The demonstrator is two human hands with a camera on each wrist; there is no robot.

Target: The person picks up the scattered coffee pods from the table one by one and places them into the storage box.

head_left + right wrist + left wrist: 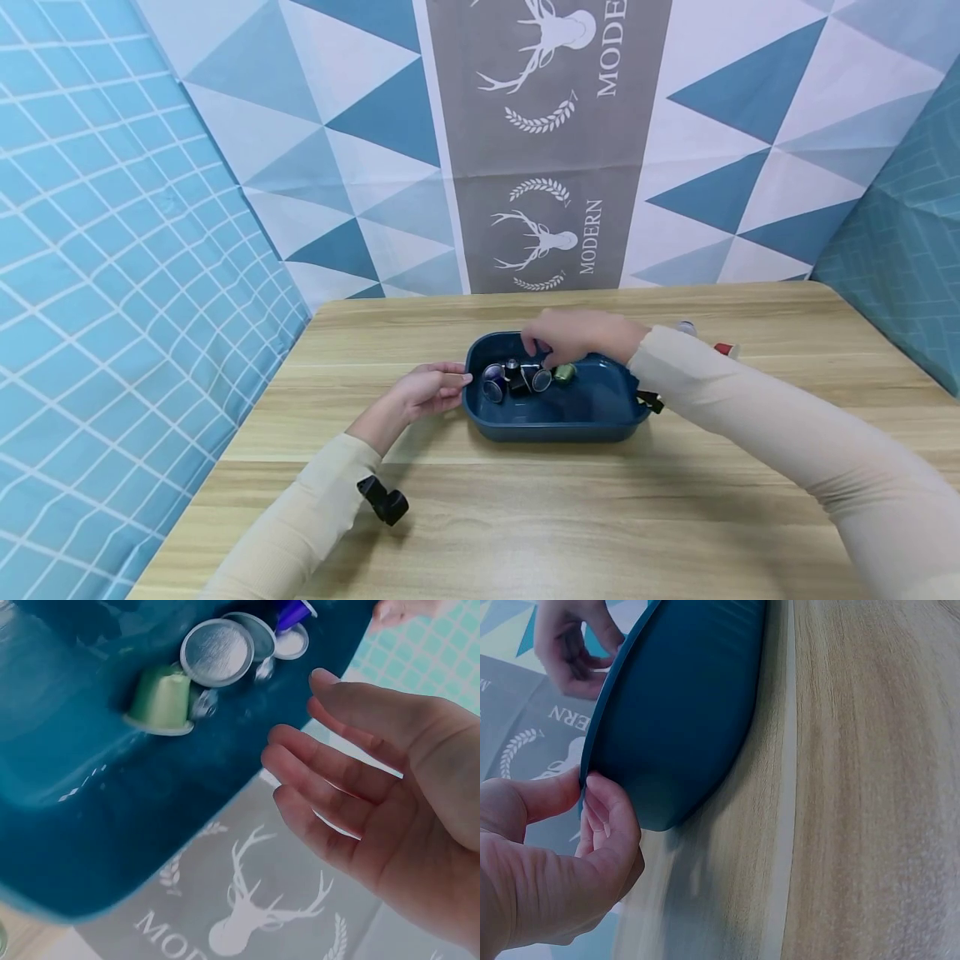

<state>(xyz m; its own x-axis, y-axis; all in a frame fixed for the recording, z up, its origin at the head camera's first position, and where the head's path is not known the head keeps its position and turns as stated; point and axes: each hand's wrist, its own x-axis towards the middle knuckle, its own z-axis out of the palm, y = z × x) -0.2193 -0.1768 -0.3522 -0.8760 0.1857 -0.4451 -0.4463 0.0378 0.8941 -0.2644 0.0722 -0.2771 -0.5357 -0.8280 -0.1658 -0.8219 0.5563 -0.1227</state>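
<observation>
A dark blue rectangular tub [596,404] sits on the wooden table with several coffee capsules inside. My left hand [427,390] pinches its left rim between thumb and fingers; the left wrist view shows the thumb [551,796] on one side of the wall. Over the tub's far side hovers my right hand [568,335]. In the right wrist view that hand [375,776] holds nothing, its fingers loosely bent. Beside it lie a green capsule [161,701], a silver-lidded capsule [217,652] and a purple capsule [294,612]. Dark capsules [493,390] cluster at the tub's left end.
Right of the tub, a red capsule [725,349] and a pale silvery capsule [686,327] lie on the table [480,517] beyond my right sleeve. Patterned cloth [360,167] hangs behind the table's far edge. A small black device [382,500] is on my left wrist.
</observation>
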